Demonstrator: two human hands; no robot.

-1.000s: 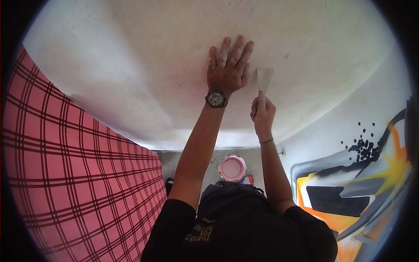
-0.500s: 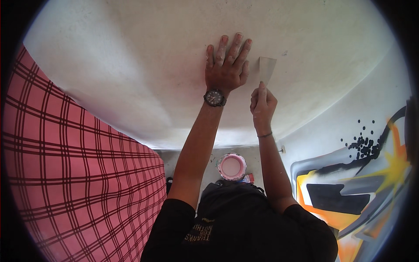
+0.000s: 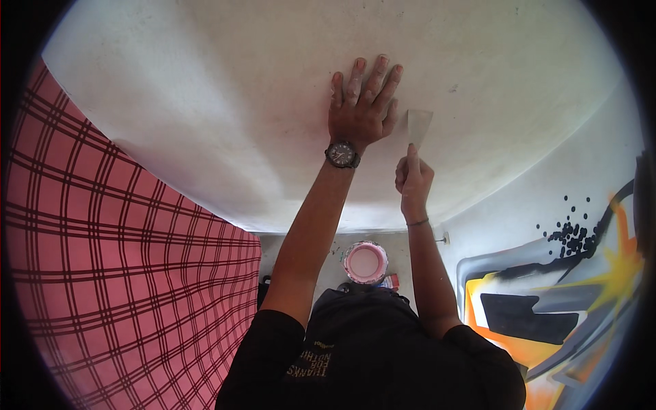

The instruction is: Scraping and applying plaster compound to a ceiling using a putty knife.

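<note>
A pale, smudged wall (image 3: 239,82) fills the area in front of me. My left hand (image 3: 362,109) lies flat on it with the fingers spread and whitish dust on them; a dark watch (image 3: 341,155) is on that wrist. To its right, my right hand (image 3: 415,181) is closed round a putty knife (image 3: 419,125), index finger stretched along the tool. The flat blade points up and is against or very close to the wall. The knife's handle is hidden inside my fingers.
Below on the floor stands a paint-smeared bucket (image 3: 365,262) with pinkish contents, a small red-and-white item (image 3: 390,282) beside it. A pink plaid curtain or covering (image 3: 137,266) hangs at the left. On the right, a wall with colourful graffiti (image 3: 547,294) has a small socket or fitting (image 3: 445,238).
The putty knife and my right hand have slid a little way down the wall. My left hand stays flat, appearing slightly further right as the view shifts a little.
</note>
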